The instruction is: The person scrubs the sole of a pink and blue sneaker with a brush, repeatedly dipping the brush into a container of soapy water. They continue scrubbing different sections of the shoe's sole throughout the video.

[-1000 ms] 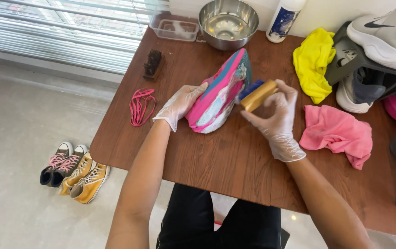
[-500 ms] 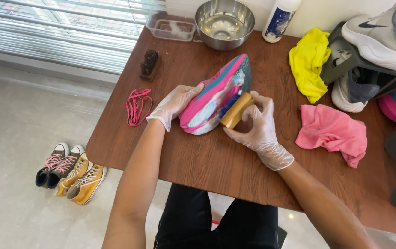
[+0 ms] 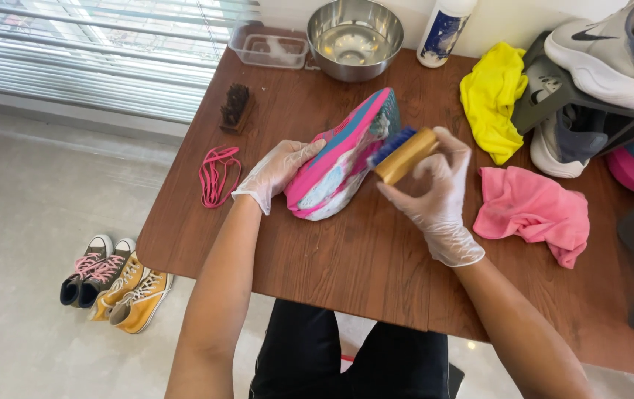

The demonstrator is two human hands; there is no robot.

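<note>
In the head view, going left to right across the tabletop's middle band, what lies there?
pink laces → left hand → pink shoe → brush → right hand → pink cloth

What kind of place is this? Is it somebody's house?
Probably a home spot set up for cleaning shoes. A wooden table by a window with blinds holds a pink shoe, a brush, a metal bowl and cloths. More shoes sit on the floor.

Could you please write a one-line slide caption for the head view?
Gloved left hand steadies a pink-and-blue sneaker on a brown wooden table while the gloved right hand holds a blue-bristled wooden brush against it.
</note>
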